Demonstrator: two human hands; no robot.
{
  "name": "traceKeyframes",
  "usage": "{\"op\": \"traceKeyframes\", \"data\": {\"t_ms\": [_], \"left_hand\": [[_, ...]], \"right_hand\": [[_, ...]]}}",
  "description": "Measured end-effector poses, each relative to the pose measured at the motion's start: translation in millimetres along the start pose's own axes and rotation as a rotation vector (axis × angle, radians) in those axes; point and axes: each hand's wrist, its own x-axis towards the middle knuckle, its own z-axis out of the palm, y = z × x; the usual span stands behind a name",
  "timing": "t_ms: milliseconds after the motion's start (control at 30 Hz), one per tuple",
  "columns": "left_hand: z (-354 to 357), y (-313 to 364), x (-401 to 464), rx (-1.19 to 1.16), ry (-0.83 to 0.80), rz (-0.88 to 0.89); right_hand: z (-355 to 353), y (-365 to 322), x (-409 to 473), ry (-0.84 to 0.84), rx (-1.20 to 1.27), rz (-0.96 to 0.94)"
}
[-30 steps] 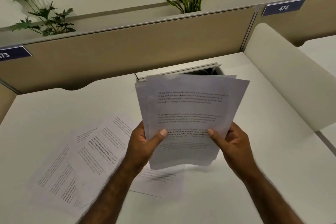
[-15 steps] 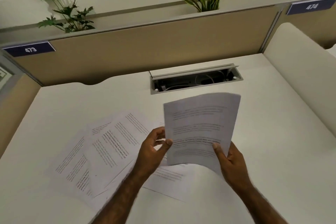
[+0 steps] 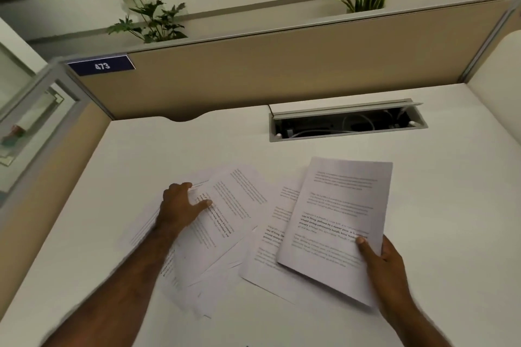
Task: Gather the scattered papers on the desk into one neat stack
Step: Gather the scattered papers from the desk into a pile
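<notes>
My right hand (image 3: pixel 382 265) grips a squared-up stack of printed papers (image 3: pixel 338 220) by its lower right corner, thumb on top, just above the white desk (image 3: pixel 141 149). One loose sheet (image 3: pixel 272 239) lies partly under that stack. To the left, several scattered printed sheets (image 3: pixel 225 222) overlap in a fan. My left hand (image 3: pixel 180 205) rests on the fan's upper left part, fingers curled at the top edge of a sheet and thumb pressed on the page. I cannot tell whether a sheet is lifted.
An open cable tray (image 3: pixel 346 124) with wires is cut into the desk behind the papers. A beige partition (image 3: pixel 282 65) with a blue "473" label (image 3: pixel 101 65) closes the back; plants (image 3: pixel 152 20) stand above it. A glass side panel (image 3: pixel 33 121) borders the left.
My left hand let go of the stack and moved left onto the scattered sheets. My right hand lowered the stack toward the desk. The view turned left and down.
</notes>
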Motion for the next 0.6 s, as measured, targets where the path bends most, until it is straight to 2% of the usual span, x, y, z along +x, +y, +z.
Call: {"op": "traceKeyframes", "data": {"t_ms": [133, 300, 433, 600], "left_hand": [[4.7, -5.2, 10.2, 0.095, -0.054, -0.017], [5.2, -5.5, 16.3, 0.119, -0.053, -0.036], [0.3, -3.7, 18.6, 0.070, -0.112, -0.055], [1.9, -4.3, 15.0, -0.108, -0.154, -0.138]], "right_hand": [[21.6, 10.0, -9.4, -0.035, -0.011, 0.057], [38.0, 11.6, -14.4, -0.040, -0.106, 0.018], [43.6, 13.4, -13.0, -0.016, -0.190, -0.013], [47.8, 14.9, -12.6, 0.017, -0.247, -0.036]]}}
